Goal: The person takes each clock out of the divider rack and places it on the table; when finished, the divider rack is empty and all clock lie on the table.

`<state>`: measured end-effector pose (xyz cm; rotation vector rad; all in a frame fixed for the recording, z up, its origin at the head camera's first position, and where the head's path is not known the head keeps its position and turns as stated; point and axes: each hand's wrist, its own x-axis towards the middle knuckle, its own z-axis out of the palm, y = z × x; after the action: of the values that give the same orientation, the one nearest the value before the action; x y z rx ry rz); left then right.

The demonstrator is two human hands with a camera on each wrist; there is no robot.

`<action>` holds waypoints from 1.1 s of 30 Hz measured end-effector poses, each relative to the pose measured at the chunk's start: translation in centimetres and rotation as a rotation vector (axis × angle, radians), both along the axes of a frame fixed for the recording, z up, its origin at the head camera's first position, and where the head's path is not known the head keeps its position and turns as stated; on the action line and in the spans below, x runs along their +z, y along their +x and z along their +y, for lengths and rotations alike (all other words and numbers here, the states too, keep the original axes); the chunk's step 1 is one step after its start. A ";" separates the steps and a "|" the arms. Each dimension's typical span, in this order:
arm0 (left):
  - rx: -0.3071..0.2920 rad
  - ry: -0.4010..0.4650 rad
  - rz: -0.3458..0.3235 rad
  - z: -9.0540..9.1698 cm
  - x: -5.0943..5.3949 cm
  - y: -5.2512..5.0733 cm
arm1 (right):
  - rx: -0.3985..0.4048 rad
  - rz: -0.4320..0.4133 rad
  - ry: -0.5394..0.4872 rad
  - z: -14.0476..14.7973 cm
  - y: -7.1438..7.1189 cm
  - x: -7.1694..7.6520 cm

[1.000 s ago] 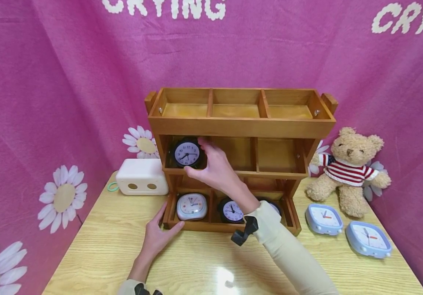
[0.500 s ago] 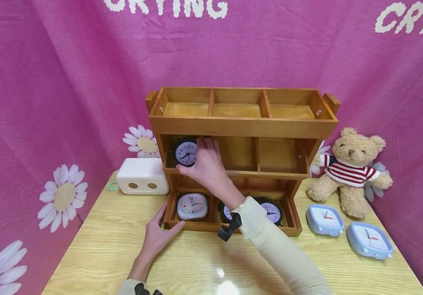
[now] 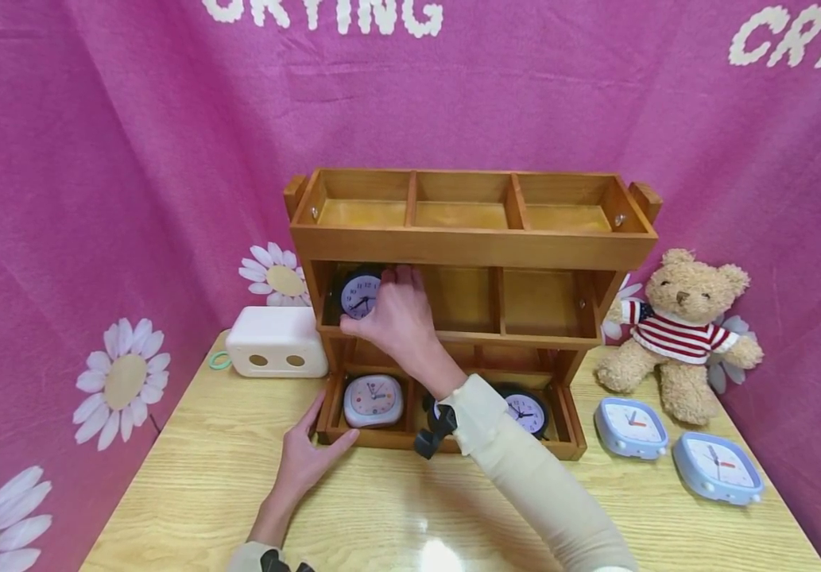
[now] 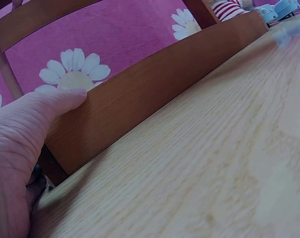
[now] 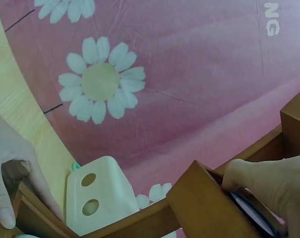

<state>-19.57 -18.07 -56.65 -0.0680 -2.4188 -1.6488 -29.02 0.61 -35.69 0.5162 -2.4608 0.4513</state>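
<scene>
A black round alarm clock [image 3: 358, 296] with a white dial stands in the left compartment of the middle tier of a wooden shelf [image 3: 474, 245]. My right hand [image 3: 401, 319] grips it from the right side, thumb at the lower front, and covers part of the dial. In the right wrist view only an edge of the clock [image 5: 253, 212] shows beside the thumb. My left hand [image 3: 307, 457] holds the shelf's bottom left front corner. In the left wrist view its thumb [image 4: 71, 99] lies on the front board's top edge.
In the bottom tier sit a pale rounded-square clock [image 3: 373, 400] and black clocks, one [image 3: 524, 413] at the right, another mostly behind my right wrist. Two blue clocks [image 3: 632, 427] and a teddy bear [image 3: 682, 330] are right of the shelf. A white box [image 3: 277, 342] stands left.
My right hand has shifted slightly left and closed further around the black clock, hiding more of its dial. The left hand keeps its place on the shelf corner.
</scene>
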 end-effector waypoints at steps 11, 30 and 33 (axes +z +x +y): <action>-0.015 0.003 -0.017 0.1 -0.1 -0.1 | 0.056 -0.008 -0.148 1.1 0.3 1.0; 0.004 -0.012 -0.021 -0.1 -0.1 -0.1 | 0.122 -0.120 -0.338 4.3 5.4 1.6; 0.005 -0.014 -0.023 -0.1 -0.2 -0.1 | 0.147 -0.126 -0.368 5.0 6.3 1.2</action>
<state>-19.68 -18.13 -56.86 -0.0456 -2.4457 -1.6393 -22.76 5.59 -34.49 0.5264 -2.3852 1.0008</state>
